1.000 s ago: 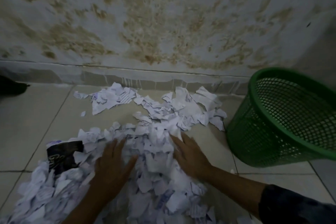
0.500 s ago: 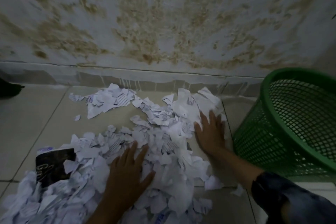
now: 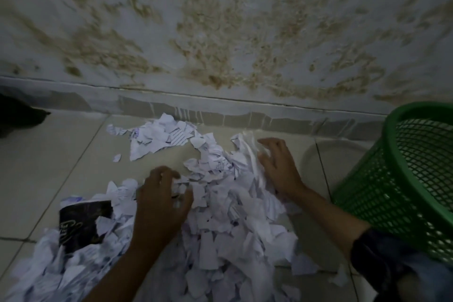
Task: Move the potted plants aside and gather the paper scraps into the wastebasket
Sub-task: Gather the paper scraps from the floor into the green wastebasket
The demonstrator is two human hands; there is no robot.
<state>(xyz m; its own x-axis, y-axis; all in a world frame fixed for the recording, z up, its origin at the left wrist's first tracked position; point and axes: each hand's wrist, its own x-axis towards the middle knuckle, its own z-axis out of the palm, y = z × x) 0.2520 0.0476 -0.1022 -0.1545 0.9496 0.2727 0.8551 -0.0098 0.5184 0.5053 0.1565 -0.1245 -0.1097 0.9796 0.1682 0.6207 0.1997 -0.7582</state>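
A big heap of torn white paper scraps [image 3: 232, 223] lies on the tiled floor in front of me. A smaller cluster of scraps [image 3: 161, 137] sits closer to the wall. My left hand [image 3: 159, 203] lies on the heap's left part, its fingers curled down into the scraps. My right hand [image 3: 279, 167] presses against the heap's far right edge with fingers spread and slightly bent. The green mesh wastebasket [image 3: 367, 191] stands tilted at the right, its mouth towards me, a short gap from my right hand.
A black printed piece [image 3: 81, 223] lies half buried in the scraps at the left. A dark object [image 3: 17, 117] sits at the far left by the stained wall [image 3: 220, 32]. Single scraps [image 3: 340, 277] lie near my right sleeve.
My left hand slid forward over the heap and its fingers curled into the scraps. My right hand reached out to the heap's far right edge near the wall and now rakes there.
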